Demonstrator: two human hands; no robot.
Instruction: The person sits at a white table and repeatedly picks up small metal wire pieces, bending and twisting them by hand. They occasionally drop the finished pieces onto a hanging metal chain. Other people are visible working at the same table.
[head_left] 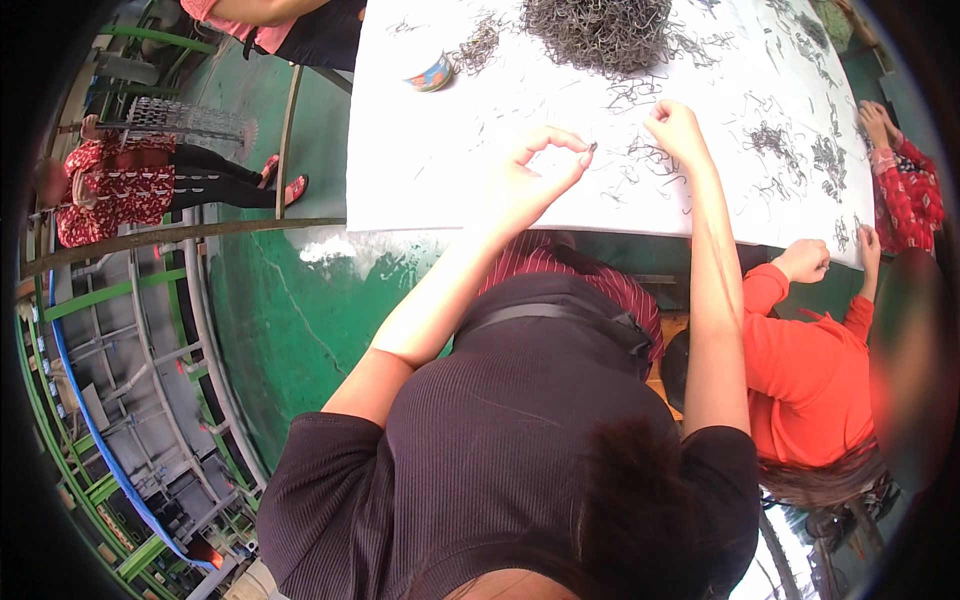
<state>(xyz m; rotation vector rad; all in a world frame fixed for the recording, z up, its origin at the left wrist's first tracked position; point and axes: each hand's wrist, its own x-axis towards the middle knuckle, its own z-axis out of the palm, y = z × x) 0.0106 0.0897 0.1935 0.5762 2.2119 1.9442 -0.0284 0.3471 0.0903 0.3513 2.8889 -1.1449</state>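
Observation:
My left hand (545, 168) is raised over the white-covered table, its thumb and forefinger pinched on a small dark piece (592, 147). Its exact shape is too small to tell, though it is dark like the bent wire hooks scattered about. To its right, my right hand (676, 127) hovers at loose wire hooks (650, 158), fingertips drawn together. Whatever those fingertips may hold is hidden. Beyond both hands rises a large heap of dark bent wire hooks (600, 35).
A round blue and orange tin (432, 76) stands on the white table cover (400, 160), left of the heap. More hooks (780, 148) lie in clusters to the right. A person in orange (810, 370) sits close at my right; others are around the table. A person in red (120, 185) is at left.

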